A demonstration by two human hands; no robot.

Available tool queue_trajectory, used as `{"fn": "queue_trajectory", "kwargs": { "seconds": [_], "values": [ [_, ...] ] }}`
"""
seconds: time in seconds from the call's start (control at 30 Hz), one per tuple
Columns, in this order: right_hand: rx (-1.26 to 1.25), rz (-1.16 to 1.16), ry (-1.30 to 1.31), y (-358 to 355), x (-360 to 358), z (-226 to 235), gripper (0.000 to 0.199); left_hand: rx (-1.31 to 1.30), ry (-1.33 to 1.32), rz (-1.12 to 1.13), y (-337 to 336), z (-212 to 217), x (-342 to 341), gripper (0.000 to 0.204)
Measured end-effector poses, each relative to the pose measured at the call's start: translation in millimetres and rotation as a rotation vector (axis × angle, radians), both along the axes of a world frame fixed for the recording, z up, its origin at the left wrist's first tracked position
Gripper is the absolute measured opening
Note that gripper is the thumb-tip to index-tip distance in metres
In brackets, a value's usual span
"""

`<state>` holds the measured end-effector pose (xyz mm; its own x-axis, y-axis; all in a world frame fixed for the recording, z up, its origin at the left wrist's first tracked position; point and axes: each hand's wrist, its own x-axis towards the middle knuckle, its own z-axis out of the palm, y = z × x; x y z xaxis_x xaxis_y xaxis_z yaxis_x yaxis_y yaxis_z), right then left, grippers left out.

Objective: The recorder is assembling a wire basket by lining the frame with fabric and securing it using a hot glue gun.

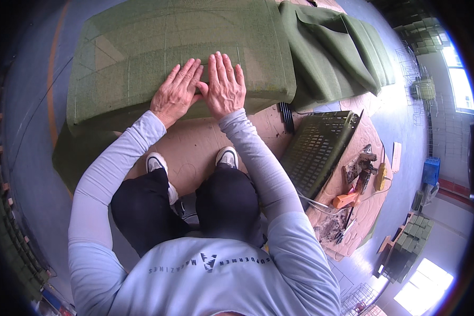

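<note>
Both of my hands lie flat, side by side, on a large sheet of green mesh fabric (142,58) that is spread over a box-like form with straight edges. My left hand (177,94) has its fingers stretched out, pointing away from me. Close beside it, my right hand (224,87) is also laid flat, its thumb near the left hand's thumb. Neither hand holds anything. To the right, more of the green fabric (326,58) falls in loose folds. What lies under the mesh is only faintly visible.
At my right stands a green plastic crate (321,150), tilted, beside cardboard (326,237). An orange-handled glue gun (346,200) and a yellow-handled tool (381,177) rest on the cardboard. My shoes (227,157) are on brown cardboard. A blue crate (431,169) stands farther right.
</note>
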<state>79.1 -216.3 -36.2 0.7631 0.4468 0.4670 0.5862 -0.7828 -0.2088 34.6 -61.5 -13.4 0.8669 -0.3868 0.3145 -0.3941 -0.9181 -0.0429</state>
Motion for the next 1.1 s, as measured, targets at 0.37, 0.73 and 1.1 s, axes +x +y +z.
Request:
{"fn": "queue_trajectory", "kwargs": {
  "seconds": [0.37, 0.73, 1.1],
  "values": [
    [-0.017, -0.094, -0.092, 8, -3, 4, 0.080, 0.417, -0.207, 0.106, 2, -7, -4, 0.073],
    [-0.045, 0.010, -0.111, -109, 2, 13, 0.093, -0.140, -0.083, -0.030, 9, 7, -1, 0.091],
    [-0.103, -0.119, -0.139, -110, 16, -6, 0.091, 0.139, -0.078, 0.030, -15, -2, 11, 0.086]
  ]
}}
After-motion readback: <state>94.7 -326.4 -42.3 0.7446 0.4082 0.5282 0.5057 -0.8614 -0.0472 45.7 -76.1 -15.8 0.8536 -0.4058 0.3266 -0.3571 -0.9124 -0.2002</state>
